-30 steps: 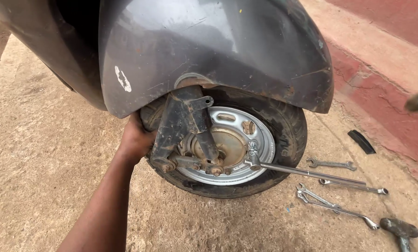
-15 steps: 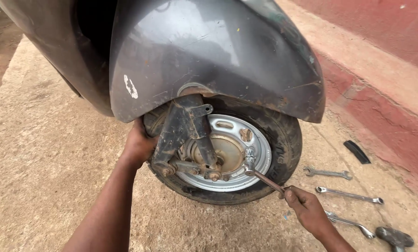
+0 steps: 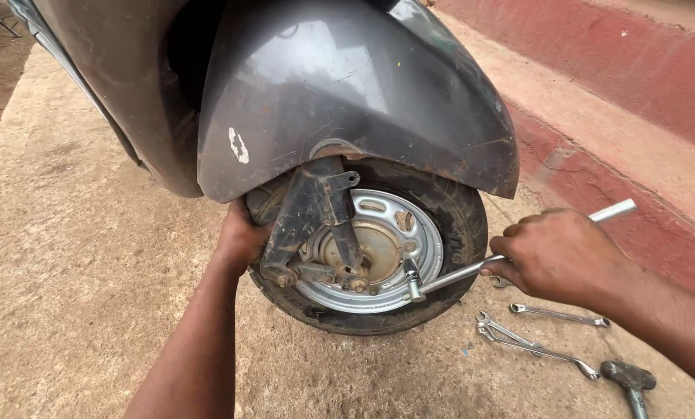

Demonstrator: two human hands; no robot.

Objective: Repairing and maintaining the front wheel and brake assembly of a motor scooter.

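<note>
A grey scooter's front wheel [image 3: 378, 256] stands on the concrete under a scuffed grey mudguard [image 3: 347, 101]. My left hand [image 3: 242, 233] grips the tyre at its left side, beside the rusty fork leg [image 3: 316, 217]. My right hand [image 3: 557, 256] is closed around the shaft of a long silver socket wrench [image 3: 456, 275]. The wrench's socket end sits on the axle nut at the lower right of the silver hub [image 3: 370, 248], and its handle tip pokes out past my knuckles toward the upper right.
Several silver spanners [image 3: 533, 341] lie on the ground right of the wheel, with a hammer head [image 3: 630, 376] near the bottom right. A red-painted kerb [image 3: 634, 77] runs along the right side. Rough concrete floor [image 3: 76, 295] spreads to the left.
My right hand came in from the lower right, took hold of the wrench and raised its handle up and to the right. My left hand stayed on the tyre.
</note>
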